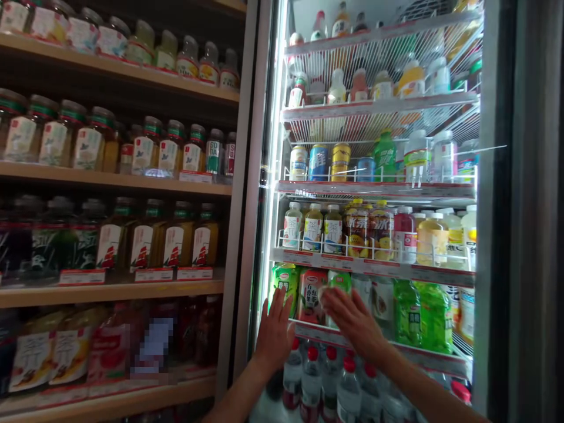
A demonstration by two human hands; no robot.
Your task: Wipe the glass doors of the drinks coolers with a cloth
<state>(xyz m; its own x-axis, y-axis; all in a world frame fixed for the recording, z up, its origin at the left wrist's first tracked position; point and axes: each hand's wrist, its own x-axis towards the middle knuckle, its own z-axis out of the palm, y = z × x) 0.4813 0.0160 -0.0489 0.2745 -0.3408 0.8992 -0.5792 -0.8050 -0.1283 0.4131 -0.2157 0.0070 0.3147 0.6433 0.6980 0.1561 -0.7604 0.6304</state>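
Note:
My left hand [274, 330] is raised before the lower part of a lit drinks fridge, its fingers stretched upward and nothing seen in it. Behind its fingertips stands a green drink bottle [286, 275]. To the right, my right hand [356, 320] reaches up and leftward with extended fingers, its tips slightly blurred. Those fingertips overlap a dark red tea bottle [311, 288] and another green bottle [339, 281] behind them. Reflections show a glass door [304, 192] in front of the shelves; whether either palm touches it I cannot tell.
Clear bottles with red caps [311, 376] fill the fridge bottom. Above, a wire shelf [374, 262] carries tea and juice bottles, with cans [318, 163] higher up. Wooden shelving [176, 291] on the left holds rows of bottles. A metal frame post [240, 205] separates the two.

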